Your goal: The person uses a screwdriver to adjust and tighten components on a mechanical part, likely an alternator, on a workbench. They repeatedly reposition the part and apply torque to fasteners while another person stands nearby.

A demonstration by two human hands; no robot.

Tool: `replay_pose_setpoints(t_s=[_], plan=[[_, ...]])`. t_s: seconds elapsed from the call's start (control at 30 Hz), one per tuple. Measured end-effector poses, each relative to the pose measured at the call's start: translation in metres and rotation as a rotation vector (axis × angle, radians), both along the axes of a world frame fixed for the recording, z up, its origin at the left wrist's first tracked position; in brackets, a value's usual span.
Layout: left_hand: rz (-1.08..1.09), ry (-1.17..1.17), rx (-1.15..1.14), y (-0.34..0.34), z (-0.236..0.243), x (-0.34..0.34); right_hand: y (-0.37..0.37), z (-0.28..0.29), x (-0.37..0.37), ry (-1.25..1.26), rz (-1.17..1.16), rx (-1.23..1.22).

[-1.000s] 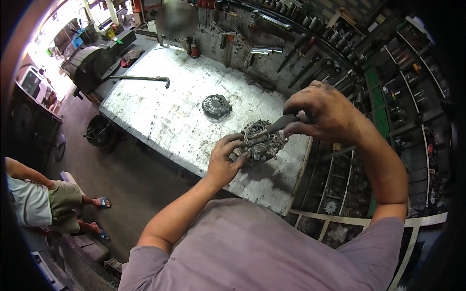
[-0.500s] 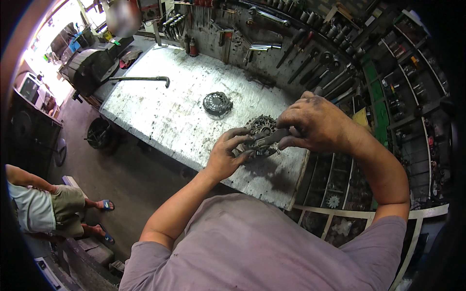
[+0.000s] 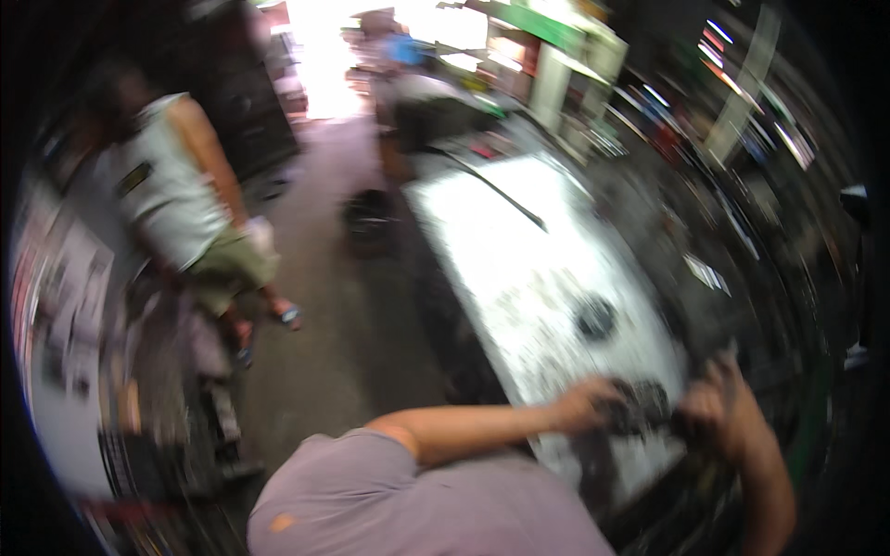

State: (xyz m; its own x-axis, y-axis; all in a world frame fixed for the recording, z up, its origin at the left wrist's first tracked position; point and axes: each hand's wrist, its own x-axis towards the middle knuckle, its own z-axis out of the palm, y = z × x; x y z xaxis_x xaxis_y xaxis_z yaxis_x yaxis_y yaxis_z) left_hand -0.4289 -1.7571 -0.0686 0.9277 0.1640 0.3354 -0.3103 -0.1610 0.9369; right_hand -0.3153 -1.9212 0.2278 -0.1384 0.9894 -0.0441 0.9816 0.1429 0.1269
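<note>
Head view, heavily smeared by motion. Near the close end of a long, pale desk (image 3: pixel 505 250), a dark metal part (image 3: pixel 642 406), roundish in outline. Cannot tell which way up, through the blur. At its left side, the left hand (image 3: pixel 591 405), with fingers stretched over the edge and seemingly touching; cannot tell how firmly closed around it. At the opposite side, just beside the metal part, the right hand (image 3: pixel 718 403), with fingers bent and wrist toward the lower right. Cannot tell whether holding anything; too smeared there to name the dark patch in between.

Farther up the desk, near the metal part but apart from it, a dark round cover (image 3: pixel 594 317). Well beyond, toward the far end, a long thin dark bar (image 3: pixel 501 192), lying aslant. Past that, a bulky dark machine (image 3: pixel 436 107) near a small red thing (image 3: pixel 489 146).

On the floor (image 3: pixel 324 324) left of the desk, a dark round bucket (image 3: pixel 369 218). Farther left, another person (image 3: pixel 181 176) in a white sleeveless top, olive shorts and open sandals (image 3: pixel 289 318). At the lower edge, a mauve-grey shirt (image 3: pixel 362 482), with the left forearm (image 3: pixel 482 434) stretched from its sleeve across to the desk.
</note>
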Motion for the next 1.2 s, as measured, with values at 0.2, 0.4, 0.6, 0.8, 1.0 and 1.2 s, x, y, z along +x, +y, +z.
replay_pose_setpoints(t_s=[0.2,0.4,0.6,0.8,1.0,1.2], plan=[[-0.041,-0.378,0.14,0.01,0.033,0.014,0.01,0.017,-0.005,0.36,-0.757,-0.276],[-0.039,-0.604,0.075,-0.003,0.014,0.036,0.005,0.027,-0.009,0.69,-0.578,-0.29],[-0.054,-0.65,0.093,-0.007,-0.012,0.056,0.029,0.063,-0.012,-0.049,0.451,-0.158],[-0.09,-0.475,0.012,-0.008,-0.01,0.051,0.014,0.042,-0.006,0.4,-0.456,-0.232],[-0.127,-0.46,-0.046,-0.013,0.006,0.035,0.002,0.044,0.003,0.432,-0.374,-0.268],[-0.216,-0.5,0.028,-0.001,0.005,0.035,0.021,0.066,-0.005,-0.042,0.229,-0.202]])
